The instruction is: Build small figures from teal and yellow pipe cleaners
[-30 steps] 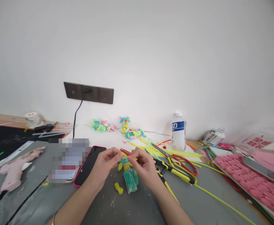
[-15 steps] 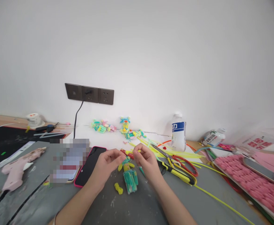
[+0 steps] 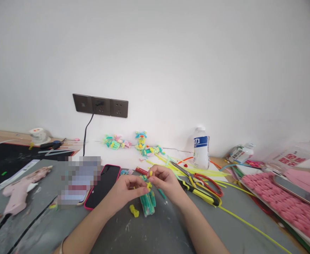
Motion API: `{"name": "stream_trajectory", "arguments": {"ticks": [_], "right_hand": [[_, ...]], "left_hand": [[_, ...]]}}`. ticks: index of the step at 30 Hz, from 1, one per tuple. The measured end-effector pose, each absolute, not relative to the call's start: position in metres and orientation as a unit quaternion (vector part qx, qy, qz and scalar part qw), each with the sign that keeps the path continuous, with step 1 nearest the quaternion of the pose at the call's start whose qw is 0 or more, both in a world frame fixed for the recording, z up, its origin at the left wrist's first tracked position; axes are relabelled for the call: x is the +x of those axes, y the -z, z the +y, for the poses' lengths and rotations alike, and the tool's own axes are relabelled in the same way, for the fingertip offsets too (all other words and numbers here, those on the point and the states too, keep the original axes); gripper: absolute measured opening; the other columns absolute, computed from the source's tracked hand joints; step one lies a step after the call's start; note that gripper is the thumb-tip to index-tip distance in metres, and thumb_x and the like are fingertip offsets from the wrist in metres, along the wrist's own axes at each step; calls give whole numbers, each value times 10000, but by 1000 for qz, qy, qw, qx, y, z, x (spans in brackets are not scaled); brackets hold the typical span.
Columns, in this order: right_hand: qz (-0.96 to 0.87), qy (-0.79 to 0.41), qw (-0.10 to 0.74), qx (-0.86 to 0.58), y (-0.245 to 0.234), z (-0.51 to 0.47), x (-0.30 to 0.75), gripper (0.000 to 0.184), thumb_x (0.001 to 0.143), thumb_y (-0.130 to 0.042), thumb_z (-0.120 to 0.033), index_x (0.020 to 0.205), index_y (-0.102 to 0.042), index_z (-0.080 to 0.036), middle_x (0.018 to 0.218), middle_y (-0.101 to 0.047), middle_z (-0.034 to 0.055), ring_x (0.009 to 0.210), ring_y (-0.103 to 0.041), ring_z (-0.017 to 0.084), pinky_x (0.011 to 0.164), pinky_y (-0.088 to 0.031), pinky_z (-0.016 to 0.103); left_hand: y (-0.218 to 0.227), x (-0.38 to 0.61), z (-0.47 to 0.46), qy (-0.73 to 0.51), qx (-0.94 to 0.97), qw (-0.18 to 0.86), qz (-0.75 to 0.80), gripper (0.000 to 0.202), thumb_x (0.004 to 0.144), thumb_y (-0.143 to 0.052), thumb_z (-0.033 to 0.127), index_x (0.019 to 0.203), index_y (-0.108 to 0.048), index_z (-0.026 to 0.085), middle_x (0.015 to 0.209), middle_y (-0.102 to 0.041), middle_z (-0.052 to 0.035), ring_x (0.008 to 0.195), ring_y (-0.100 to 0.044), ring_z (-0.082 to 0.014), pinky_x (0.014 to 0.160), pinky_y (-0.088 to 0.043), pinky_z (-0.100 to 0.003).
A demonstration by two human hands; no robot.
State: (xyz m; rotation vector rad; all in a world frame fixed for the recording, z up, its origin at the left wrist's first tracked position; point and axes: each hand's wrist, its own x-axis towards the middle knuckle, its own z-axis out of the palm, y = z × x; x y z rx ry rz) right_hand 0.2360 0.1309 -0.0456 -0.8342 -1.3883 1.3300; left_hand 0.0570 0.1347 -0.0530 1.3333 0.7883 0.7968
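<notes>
Close together over the grey mat, my left hand [image 3: 130,190] and my right hand [image 3: 164,181] both pinch a small yellow pipe-cleaner piece [image 3: 149,185]. Its upper end pokes out between my right fingertips; the fingers hide part of it. Just below stands a small green and yellow pipe-cleaner figure [image 3: 147,205], its upper part covered by my hands. Another short yellow twisted piece [image 3: 134,211] lies on the mat to the figure's left.
At right lie red-handled scissors [image 3: 208,183], a yellow-black cutting tool [image 3: 201,195] and long yellow pipe cleaners [image 3: 250,225]. A white bottle [image 3: 201,151] stands behind. Leftward are a black phone [image 3: 103,187] and a pink glue gun [image 3: 17,194]. Finished-looking figures [image 3: 141,141] rest by the wall.
My hands have come together, the left moving right to meet the right. The yellow piece now shows between both sets of fingertips, hiding the figure's upper part.
</notes>
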Motion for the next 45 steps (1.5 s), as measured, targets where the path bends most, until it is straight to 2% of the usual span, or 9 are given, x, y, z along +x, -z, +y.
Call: {"name": "stream_trajectory", "arguments": {"ticks": [6, 10, 19, 24, 29, 36, 45], "right_hand": [[-572, -602, 464, -308, 49, 127, 236, 316, 727, -801, -442, 728, -634, -174, 648, -611, -13, 530, -461, 92, 512, -353, 223], [-565, -633, 435, -302, 50, 124, 235, 333, 727, -798, -463, 728, -630, -175, 654, -646, 1, 553, -530, 110, 530, -382, 232], [-570, -623, 432, -316, 52, 124, 235, 301, 746, -798, -421, 742, -624, -175, 647, -628, -11, 541, -518, 98, 529, -374, 227], [-582, -617, 431, -308, 52, 124, 233, 309, 755, -784, -441, 742, -611, -186, 650, -617, -13, 549, -505, 106, 529, -375, 231], [-601, -567, 478, -297, 47, 125, 233, 317, 765, -771, -458, 732, -590, -201, 670, -584, -9, 596, -504, 127, 573, -414, 254], [-628, -473, 536, -307, 46, 131, 239, 288, 791, -756, -435, 699, -609, -206, 704, -502, -6, 672, -462, 154, 602, -380, 277], [-658, -356, 577, -328, 52, 130, 239, 207, 834, -737, -391, 721, -678, -228, 736, -508, 10, 741, -464, 184, 674, -371, 315]], "left_hand": [[57, 57, 130, -294, 592, 687, 301, 328, 662, -821, 438, 655, -669, 147, 609, -532, 23, 567, -434, -97, 567, -335, -234], [56, 57, 127, -280, 590, 699, 290, 338, 691, -804, 442, 646, -636, 152, 608, -499, 33, 576, -409, -94, 569, -323, -227], [60, 55, 128, -258, 585, 706, 306, 350, 693, -799, 457, 701, -628, 152, 629, -443, 42, 595, -369, -97, 568, -288, -225], [55, 56, 127, -261, 588, 701, 308, 370, 685, -791, 476, 661, -603, 158, 620, -418, 40, 591, -346, -103, 557, -270, -230], [51, 57, 129, -297, 584, 685, 318, 389, 654, -803, 490, 616, -602, 159, 600, -416, 42, 582, -348, -103, 554, -262, -236], [49, 56, 131, -348, 562, 664, 350, 374, 689, -780, 497, 627, -637, 157, 567, -432, 45, 538, -282, -89, 518, -206, -252], [42, 57, 131, -402, 507, 656, 387, 409, 638, -818, 515, 672, -674, 134, 549, -435, 53, 518, -281, -70, 505, -186, -243]]}}
